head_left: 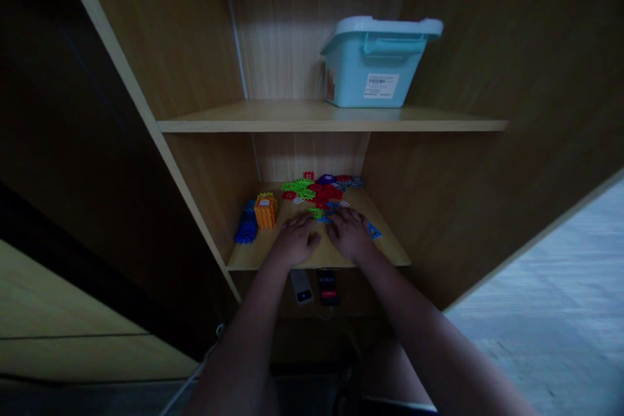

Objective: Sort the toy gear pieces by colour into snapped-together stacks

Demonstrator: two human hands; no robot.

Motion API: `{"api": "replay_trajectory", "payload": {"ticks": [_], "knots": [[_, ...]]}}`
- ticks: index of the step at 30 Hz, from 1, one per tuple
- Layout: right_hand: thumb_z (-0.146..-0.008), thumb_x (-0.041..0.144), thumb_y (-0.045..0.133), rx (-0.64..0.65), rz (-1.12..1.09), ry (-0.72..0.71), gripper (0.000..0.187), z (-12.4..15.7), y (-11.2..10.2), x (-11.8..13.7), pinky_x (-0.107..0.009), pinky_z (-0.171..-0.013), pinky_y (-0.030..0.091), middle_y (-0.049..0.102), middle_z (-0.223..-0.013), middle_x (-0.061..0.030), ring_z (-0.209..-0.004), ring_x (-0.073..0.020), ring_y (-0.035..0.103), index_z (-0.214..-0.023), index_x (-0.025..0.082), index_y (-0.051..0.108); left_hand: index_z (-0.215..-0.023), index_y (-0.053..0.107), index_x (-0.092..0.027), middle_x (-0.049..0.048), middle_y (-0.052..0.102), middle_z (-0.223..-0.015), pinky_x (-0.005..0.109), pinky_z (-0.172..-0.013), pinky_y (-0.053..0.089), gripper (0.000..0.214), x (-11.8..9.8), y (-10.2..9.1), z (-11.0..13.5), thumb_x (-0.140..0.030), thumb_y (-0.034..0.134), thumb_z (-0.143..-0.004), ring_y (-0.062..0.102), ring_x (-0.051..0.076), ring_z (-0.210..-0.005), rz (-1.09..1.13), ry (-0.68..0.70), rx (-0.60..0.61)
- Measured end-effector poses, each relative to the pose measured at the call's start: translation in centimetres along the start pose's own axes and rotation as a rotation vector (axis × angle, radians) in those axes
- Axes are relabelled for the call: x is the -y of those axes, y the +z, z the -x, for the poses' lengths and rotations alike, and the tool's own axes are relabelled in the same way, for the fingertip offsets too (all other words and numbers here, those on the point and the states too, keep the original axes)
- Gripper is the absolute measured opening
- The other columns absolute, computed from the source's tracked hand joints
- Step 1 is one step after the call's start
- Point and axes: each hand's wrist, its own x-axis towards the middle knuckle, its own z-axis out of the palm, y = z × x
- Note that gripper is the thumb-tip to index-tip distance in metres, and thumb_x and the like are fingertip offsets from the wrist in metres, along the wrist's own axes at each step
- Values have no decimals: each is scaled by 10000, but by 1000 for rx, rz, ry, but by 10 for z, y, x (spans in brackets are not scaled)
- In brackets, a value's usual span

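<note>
My left hand (295, 240) rests palm down over the lower shelf (258, 256), its fingers stretched forward and its thumb apart. Just beyond it lie a green plastic building piece (316, 212) and a blue piece (324, 219). My right hand (349, 233) is beside it, also palm down, with fingers reaching over several blue pieces; what lies under its palm is hidden. A blue triangular piece (374, 231) is right of that hand. Farther back spreads a loose pile of green pieces (298, 188), red pieces (324, 194) and a purple piece (326, 179).
An orange stack of pieces (266, 210) stands at the left, next to a dark blue stack (247, 222). Above, a light blue lidded bin (375, 68) sits on the upper shelf (292, 118). Below are a power bank (301, 287) and a phone (328, 287).
</note>
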Motion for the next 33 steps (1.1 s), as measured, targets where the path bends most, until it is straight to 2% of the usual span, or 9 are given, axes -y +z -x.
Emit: {"api": "replay_trajectory", "payload": {"ticks": [4,9,15,19,23,26,30,33], "knots": [[-1071,412,505,-20,34,124,389,-6,2,5,-531,-1175,338,688,-1453,-187,-1402,-366,534,-1309,195,723,-1553,570,-148,154,584,-1623,510,-1324,363,560,2,2,-3,-431,575,-1070,515,320,-1533,10,4,23],[-1052,379,490,-67,77,259,408,-13,5,3,-534,-1120,389,703,-1382,-259,-1305,-394,594,-1248,104,719,-1441,671,-121,187,685,-1457,478,-1250,472,453,6,3,-5,-327,604,-1043,614,323,-1398,-2,-1,-93],[-1036,392,480,-70,70,314,532,-24,8,1,-582,-1140,369,670,-1400,-299,-1334,-425,561,-1421,48,609,-1236,765,-141,160,726,-1282,444,-1174,538,286,11,3,-6,-217,660,-980,676,293,-1249,50,-6,-139],[-1055,427,449,-84,66,305,548,-36,13,0,-622,-1192,310,636,-1455,-287,-1382,-431,507,-1464,88,580,-1182,765,-171,129,756,-1253,434,-1151,556,244,13,2,-8,-189,660,-963,698,275,-1217,98,-27,-132],[-1040,401,492,-87,47,170,463,-50,16,-3,-587,-1211,309,641,-1477,-238,-1392,-406,505,-1404,152,633,-1291,748,-155,150,734,-1372,447,-1201,516,326,13,3,-10,-248,609,-1011,667,297,-1313,65,-48,-117],[-1030,373,518,-89,42,94,433,-59,18,-5,-552,-1203,326,619,-1521,-223,-1403,-387,511,-1378,155,655,-1451,674,-171,161,631,-1560,500,-1259,449,455,12,5,-12,-359,573,-1048,583,328,-1451,-16,-112,-73],[-1037,374,521,-67,34,83,433,-69,25,-8,-502,-1219,319,595,-1567,-222,-1440,-361,500,-1358,131,680,-1580,559,-223,143,495,-1700,607,-1306,334,563,9,8,-18,-470,493,-1079,470,369,-1561,-65,-182,26],[-1028,376,529,-53,20,88,466,-74,29,-10,-483,-1221,338,632,-1529,-221,-1432,-365,526,-1378,110,685,-1650,459,-238,132,382,-1769,644,-1340,228,630,8,9,-25,-527,428,-1091,354,361,-1640,-63,-218,105]]}}
